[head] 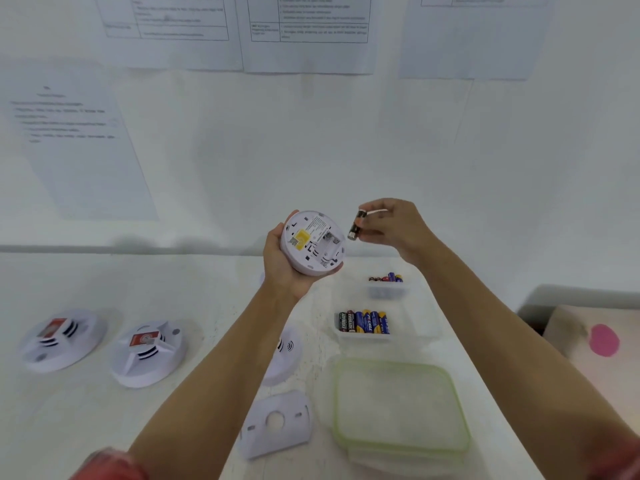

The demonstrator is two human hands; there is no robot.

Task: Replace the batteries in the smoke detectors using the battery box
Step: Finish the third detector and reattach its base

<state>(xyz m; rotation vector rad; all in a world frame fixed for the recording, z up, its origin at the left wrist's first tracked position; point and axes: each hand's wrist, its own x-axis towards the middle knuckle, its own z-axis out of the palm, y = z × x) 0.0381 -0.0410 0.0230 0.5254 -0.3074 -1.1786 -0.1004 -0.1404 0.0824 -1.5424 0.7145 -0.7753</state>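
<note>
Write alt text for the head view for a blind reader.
The left hand holds a smoke detector, back showing, while the right hand pinches a battery beside it, above a battery box on the table.

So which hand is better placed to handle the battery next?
The right hand, probably: it pinches the battery right beside the smoke detector, whose underside faces up, while the left hand is occupied holding that detector.
</note>
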